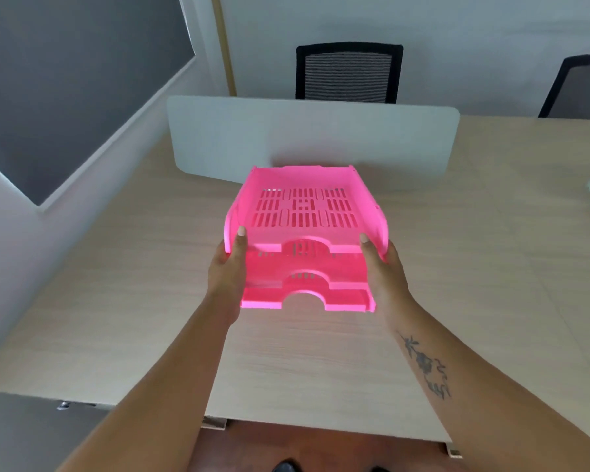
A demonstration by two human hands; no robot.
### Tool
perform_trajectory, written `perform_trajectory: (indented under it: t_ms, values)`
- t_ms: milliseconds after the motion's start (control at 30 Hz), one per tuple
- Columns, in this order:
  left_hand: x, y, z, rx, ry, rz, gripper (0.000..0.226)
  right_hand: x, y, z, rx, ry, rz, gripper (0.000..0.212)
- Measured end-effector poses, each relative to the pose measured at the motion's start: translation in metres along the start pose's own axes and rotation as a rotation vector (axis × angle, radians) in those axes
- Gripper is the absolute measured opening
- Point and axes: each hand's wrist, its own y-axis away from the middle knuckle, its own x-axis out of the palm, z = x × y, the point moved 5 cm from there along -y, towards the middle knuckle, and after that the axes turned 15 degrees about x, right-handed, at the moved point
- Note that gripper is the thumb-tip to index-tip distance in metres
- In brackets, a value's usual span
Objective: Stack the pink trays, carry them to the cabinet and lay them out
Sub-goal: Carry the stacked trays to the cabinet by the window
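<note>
1. Trays: three pink letter trays [305, 233] stacked at centre frame, over the light wood desk [150, 284]; impossible to tell whether lifted clear or resting on it.
2. Left hand [226, 267] clamped on the stack's left wall, thumb hooked over the top tray's rim; right hand [384, 267] clamped on the right wall the same way, thumb inside.
3. Risk of separation: grip apparently centred on the upper tray walls, with the fingers underneath hidden; bottom tray likely to drop away on a lift unless caught from below or properly nested.
4. Risk of skew: front lips stepped rather than flush, lowest one nearest the bottom of the frame; probably loosely seated, so liable to slide forward on any forward tilt.
5. Risk of flex: thin slotted plastic, squeezed from both sides, apt to bow and pop free.
6. Risk of collision: grey divider panel [314, 137] just behind the stack, black mesh chair [349, 73] in the upper centre; a forward swing could knock the rear edge.
7. Cabinet not in view.
</note>
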Motion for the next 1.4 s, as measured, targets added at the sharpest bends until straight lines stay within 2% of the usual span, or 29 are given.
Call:
perform_trajectory:
  t_ms: [67, 133, 233, 400, 500, 633, 933, 1133, 1400]
  values:
    - [0.004, 0.012, 0.003, -0.031, 0.026, -0.052, 0.022, -0.007, 0.0, -0.006, 0.002, 0.021, 0.01, 0.048]
    - [0.009, 0.025, 0.004, -0.048, 0.038, -0.111, 0.015, -0.015, 0.001, -0.01, 0.005, 0.026, 0.022, 0.048]
    - [0.019, 0.046, -0.003, -0.039, 0.048, -0.194, 0.022, -0.03, 0.0, -0.006, 0.014, -0.012, 0.053, 0.045]
    - [0.029, 0.078, -0.018, -0.008, 0.066, -0.295, 0.018, -0.054, 0.004, 0.011, -0.038, 0.014, 0.164, 0.026]
    - [0.035, 0.104, -0.027, 0.018, 0.078, -0.361, 0.028, -0.065, 0.007, 0.025, -0.088, 0.05, 0.22, 0.032]
    - [0.039, 0.136, -0.025, 0.006, 0.08, -0.415, 0.03, -0.074, 0.012, 0.025, -0.103, 0.108, 0.286, 0.036]
    - [0.051, 0.175, 0.017, -0.059, -0.003, -0.44, 0.039, -0.092, 0.012, -0.021, -0.103, 0.151, 0.326, 0.025]
    - [0.055, 0.187, 0.054, -0.114, 0.022, -0.441, 0.031, -0.096, 0.005, -0.066, -0.023, 0.199, 0.325, 0.052]
    - [0.054, 0.203, 0.087, -0.157, 0.052, -0.375, 0.04, -0.105, -0.005, -0.102, 0.141, 0.317, 0.394, 0.073]
